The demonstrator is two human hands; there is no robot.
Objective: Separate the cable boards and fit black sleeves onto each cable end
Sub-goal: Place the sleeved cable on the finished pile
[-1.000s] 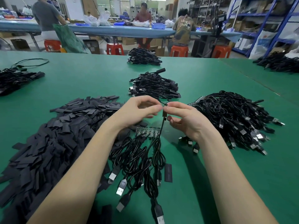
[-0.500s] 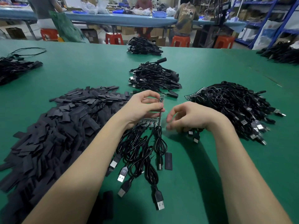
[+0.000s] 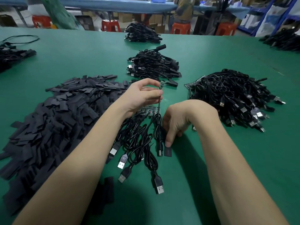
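One head-worn view looks forward and down, close over the green table (image 3: 211, 159); far background blurred.

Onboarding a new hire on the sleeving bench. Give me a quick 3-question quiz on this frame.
1. True or false: the left hand holds a cable with a small green board at its tip.
2. What does the right hand touch? A) a USB plug B) a single black sleeve C) the far cable pile
3. On which side of the person does the big pile of black sleeves lie?

Key: 1 true; 2 B; 3 left.
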